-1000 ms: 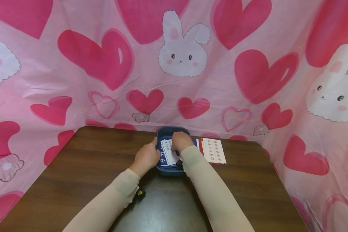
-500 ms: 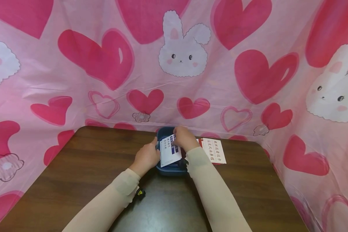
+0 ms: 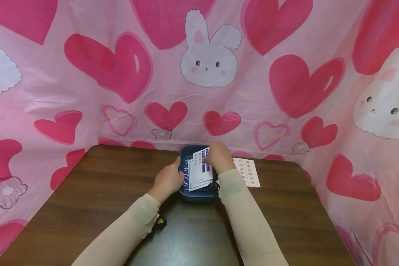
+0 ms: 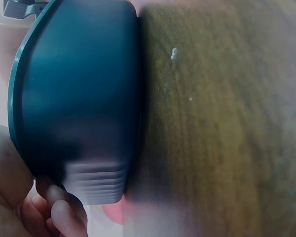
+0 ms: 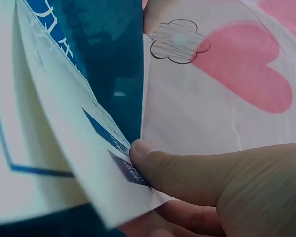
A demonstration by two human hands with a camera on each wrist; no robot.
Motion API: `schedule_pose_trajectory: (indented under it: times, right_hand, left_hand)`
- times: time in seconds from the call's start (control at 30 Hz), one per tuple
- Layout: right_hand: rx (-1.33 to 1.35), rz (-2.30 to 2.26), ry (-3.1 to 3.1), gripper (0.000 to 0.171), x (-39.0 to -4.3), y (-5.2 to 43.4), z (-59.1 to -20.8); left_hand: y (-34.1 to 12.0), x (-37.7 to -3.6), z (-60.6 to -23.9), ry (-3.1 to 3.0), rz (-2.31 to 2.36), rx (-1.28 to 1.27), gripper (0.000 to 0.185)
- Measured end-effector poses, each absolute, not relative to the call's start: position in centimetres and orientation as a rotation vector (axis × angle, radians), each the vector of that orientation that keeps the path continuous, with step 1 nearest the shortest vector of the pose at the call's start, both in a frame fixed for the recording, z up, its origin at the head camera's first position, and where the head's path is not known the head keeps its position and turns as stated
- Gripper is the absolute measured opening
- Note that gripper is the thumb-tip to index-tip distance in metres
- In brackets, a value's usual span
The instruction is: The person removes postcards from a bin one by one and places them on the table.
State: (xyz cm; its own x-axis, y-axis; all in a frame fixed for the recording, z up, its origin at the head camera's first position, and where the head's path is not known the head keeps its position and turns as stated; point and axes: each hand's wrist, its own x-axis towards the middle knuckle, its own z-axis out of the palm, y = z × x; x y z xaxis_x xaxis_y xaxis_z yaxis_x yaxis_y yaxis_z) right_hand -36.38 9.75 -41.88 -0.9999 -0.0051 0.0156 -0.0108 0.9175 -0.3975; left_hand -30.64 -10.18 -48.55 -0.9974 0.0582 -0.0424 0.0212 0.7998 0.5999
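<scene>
Cards (image 3: pixel 199 171): small stack, half-lifted from blue tub (image 3: pixel 197 194) at table's (image 3: pixel 86 207) far edge. Right hand (image 3: pixel 219 157) pinches them; left hand (image 3: pixel 167 181) grips tub's side. One card (image 3: pixel 247 173) already out, beside the tub; more likely remain inside.

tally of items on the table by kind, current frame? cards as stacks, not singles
Dark blue plastic bin: 1, left hand gripping its rim
White printed cards pinched by the right hand over the bin: 1 stack, exact card count unclear
White cards with red lettering flat on the brown wooden table: 1 stack
Small black object by the left sleeve: 1
Total: 4
</scene>
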Motion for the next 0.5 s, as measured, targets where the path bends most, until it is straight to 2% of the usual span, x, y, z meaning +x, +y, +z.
schedule_pose_trajectory:
  times: [0.1,0.33,0.4,0.5]
  right_hand:
    - [-0.001,0.623,-3.07,0.04,-36.4,9.9,-41.7]
    - [0.086,0.934,-3.059,0.021,-37.0,11.6,-42.0]
    - [0.091,1.055,-3.024,0.022,-37.2,12.4,-42.1]
    - [0.064,1.211,-2.97,0.035,-37.4,13.8,-42.0]
  left_hand:
    - [-10.2,-30.7,-48.5,2.929,0.984,0.074,0.073]
    - [-10.2,-30.7,-48.5,2.952,0.966,0.075,0.071]
    - [-10.2,-30.7,-48.5,2.944,0.969,0.068,0.071]
    - [-10.1,-30.7,-48.5,2.932,0.974,0.058,0.072]
